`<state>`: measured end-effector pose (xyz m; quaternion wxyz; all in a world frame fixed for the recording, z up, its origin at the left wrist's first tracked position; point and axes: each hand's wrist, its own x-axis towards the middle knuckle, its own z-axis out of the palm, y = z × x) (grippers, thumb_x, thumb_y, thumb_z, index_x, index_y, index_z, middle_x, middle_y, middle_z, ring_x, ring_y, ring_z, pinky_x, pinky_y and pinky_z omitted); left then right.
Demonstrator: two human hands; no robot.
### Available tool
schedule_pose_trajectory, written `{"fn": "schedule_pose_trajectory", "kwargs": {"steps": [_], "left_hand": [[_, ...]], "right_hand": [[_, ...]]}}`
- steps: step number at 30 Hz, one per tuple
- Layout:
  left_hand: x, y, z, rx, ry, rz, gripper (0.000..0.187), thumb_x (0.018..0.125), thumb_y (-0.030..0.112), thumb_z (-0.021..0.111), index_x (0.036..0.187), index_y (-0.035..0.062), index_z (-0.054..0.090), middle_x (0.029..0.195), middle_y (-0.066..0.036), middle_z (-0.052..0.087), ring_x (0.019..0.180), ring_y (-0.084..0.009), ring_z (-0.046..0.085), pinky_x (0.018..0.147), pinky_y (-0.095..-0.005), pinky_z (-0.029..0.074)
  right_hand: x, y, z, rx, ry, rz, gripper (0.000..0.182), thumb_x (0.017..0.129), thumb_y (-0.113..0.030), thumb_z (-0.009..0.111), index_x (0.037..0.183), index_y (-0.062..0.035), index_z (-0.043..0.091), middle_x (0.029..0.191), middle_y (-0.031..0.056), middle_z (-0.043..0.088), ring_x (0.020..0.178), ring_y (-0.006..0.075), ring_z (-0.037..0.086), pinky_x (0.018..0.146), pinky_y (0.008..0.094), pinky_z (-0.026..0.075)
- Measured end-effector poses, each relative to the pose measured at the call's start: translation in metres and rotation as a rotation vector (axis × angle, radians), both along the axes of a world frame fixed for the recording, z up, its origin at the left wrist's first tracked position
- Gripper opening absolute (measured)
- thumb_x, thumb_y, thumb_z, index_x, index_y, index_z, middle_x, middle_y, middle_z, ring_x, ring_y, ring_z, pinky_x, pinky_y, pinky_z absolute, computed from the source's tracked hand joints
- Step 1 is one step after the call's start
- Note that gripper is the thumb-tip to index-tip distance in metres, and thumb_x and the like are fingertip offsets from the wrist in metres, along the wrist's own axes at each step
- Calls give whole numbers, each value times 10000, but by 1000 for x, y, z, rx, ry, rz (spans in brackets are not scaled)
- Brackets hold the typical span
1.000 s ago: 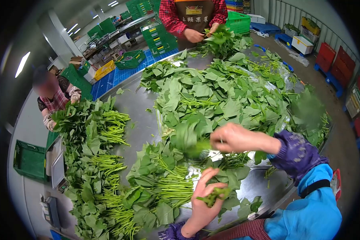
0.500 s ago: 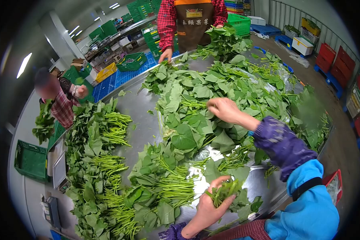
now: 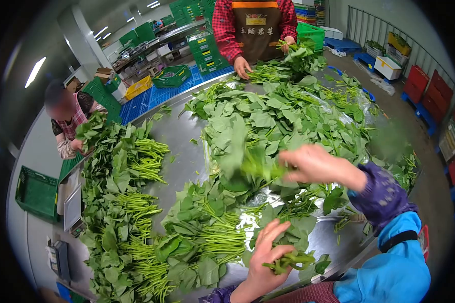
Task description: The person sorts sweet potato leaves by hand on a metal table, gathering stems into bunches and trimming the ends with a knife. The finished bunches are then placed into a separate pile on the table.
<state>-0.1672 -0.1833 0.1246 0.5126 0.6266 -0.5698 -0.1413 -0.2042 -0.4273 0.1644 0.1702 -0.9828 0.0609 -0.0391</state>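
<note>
My left hand (image 3: 268, 256), low in the view, is curled around a small bunch of leafy greens (image 3: 294, 260); the cut stems point right and the fingers are partly raised. Blurred by motion, my right hand (image 3: 318, 164) grips a few leafy stems (image 3: 258, 164) over the large loose heap of greens (image 3: 260, 113). Left of my left hand lies a sorted pile of greens (image 3: 220, 235), its stems lined up toward the right. Farther left, a long row of bunches (image 3: 141, 207) runs along the table edge, stems also facing right.
The metal table (image 3: 179, 139) shows between the piles. Across it, a person in a brown apron (image 3: 255, 33) handles greens; another person (image 3: 71, 118) stands at the left with a bunch. Green crates (image 3: 35, 192), a scale (image 3: 60, 258) and red crates (image 3: 414, 83) surround the table.
My right hand has moved right and toward me, now with leafy stems in it. My left hand's fingers have lifted somewhat. The person at left has lowered a bunch onto the row.
</note>
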Motion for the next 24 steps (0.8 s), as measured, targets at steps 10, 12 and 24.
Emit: {"fn": "schedule_pose_trajectory", "kwargs": {"steps": [10, 12, 24], "left_hand": [[-27, -4, -8, 296, 707, -174, 399, 764, 35, 612, 1090, 24, 382, 1084, -169, 491, 956, -230, 549, 838, -303, 423], [-26, -9, -13, 135, 938, -235, 487, 803, 31, 577, 1179, 21, 268, 1034, -118, 505, 933, -178, 552, 822, -294, 430], [-5, 3, -49, 375, 1220, -12, 211, 774, 174, 629, 902, 40, 529, 1026, -152, 571, 1061, -267, 487, 895, -403, 402]], "right_hand": [[-62, 54, 34, 685, 215, 296, 245, 786, -225, 540, 932, -29, 545, 585, 108, 543, 524, 197, 545, 483, 341, 392], [-67, 58, 18, 763, 288, 234, 319, 820, -210, 520, 1085, -37, 486, 599, 77, 553, 540, 132, 546, 500, 293, 411], [-227, 37, -151, -134, 217, -410, 411, 682, -197, 642, 1038, -86, 468, 1070, 84, 482, 947, 298, 474, 737, 460, 389]]}}
